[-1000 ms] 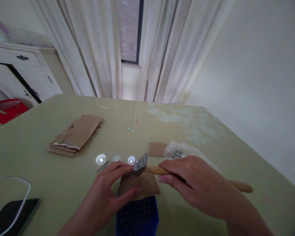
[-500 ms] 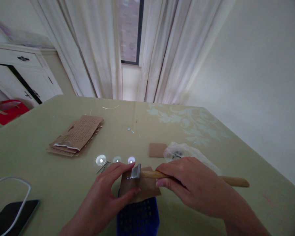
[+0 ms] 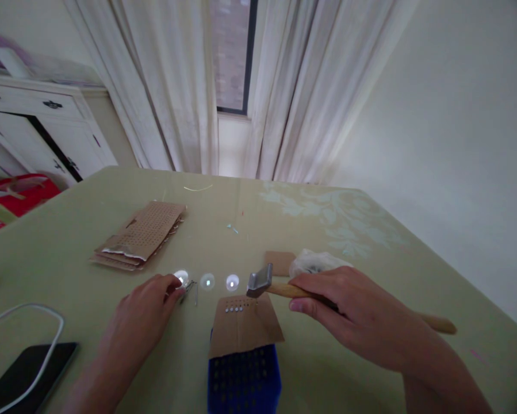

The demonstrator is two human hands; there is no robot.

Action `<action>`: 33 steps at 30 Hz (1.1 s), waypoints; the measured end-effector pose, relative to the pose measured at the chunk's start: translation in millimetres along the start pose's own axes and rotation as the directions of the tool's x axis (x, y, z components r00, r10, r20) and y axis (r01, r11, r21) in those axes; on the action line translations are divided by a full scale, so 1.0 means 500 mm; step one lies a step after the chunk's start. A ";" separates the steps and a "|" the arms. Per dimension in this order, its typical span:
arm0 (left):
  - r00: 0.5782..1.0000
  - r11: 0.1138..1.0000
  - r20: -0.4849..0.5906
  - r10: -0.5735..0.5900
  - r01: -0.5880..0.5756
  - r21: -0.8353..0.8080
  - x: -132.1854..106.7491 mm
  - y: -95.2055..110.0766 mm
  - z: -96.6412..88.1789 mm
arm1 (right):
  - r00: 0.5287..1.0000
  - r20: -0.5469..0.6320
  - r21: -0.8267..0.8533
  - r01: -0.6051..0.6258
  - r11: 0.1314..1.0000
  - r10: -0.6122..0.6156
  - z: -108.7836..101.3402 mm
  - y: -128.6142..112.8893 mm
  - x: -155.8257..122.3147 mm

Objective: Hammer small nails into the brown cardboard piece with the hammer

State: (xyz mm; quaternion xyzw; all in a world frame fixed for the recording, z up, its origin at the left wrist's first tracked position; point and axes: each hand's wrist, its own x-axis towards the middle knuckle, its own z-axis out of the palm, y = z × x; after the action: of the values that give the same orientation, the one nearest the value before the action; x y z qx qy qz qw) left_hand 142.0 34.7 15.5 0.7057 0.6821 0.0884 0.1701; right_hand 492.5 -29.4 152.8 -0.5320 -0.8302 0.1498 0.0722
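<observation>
My right hand (image 3: 353, 319) grips the wooden handle of a small hammer (image 3: 260, 280), whose metal head hangs just above the far edge of a brown perforated card (image 3: 243, 325). The card lies on a blue perforated block (image 3: 244, 379) and has a short row of small nails in its top holes. My left hand (image 3: 144, 313) reaches left of the card, its fingertips pinched at a small heap of loose nails (image 3: 190, 289) on the table.
A stack of brown perforated cards (image 3: 140, 236) lies at the left. A small brown card (image 3: 279, 261) and a clear plastic bag (image 3: 316, 261) sit behind the hammer. A black phone (image 3: 23, 379) and white cable (image 3: 25, 322) lie near left. The green table (image 3: 327, 230) meets curtains behind.
My left hand has let go of the card and moved left to the loose nails. The hammer head has lifted off the card and shifted slightly right.
</observation>
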 end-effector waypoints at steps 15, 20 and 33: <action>0.973 0.944 -0.207 0.101 -0.160 -0.290 0.003 0.029 0.028 | 1.000 -0.006 -0.002 -0.022 1.000 0.021 -0.006 0.006 -0.002; 0.948 0.662 -0.221 0.229 -0.318 -0.679 -0.033 0.114 0.008 | 0.999 0.013 0.000 -0.034 0.999 0.034 -0.013 0.011 0.001; 0.917 0.657 -0.155 0.366 -0.373 -0.655 -0.060 0.162 0.026 | 0.994 0.108 -0.097 -0.015 0.995 0.026 -0.006 0.012 0.005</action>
State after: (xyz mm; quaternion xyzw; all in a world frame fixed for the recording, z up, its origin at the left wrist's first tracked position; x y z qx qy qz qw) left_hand 220.7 2.2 36.1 0.7189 0.4463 0.3645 0.3886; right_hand 497.8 -24.3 153.7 -0.5344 -0.8336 0.1395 -0.0006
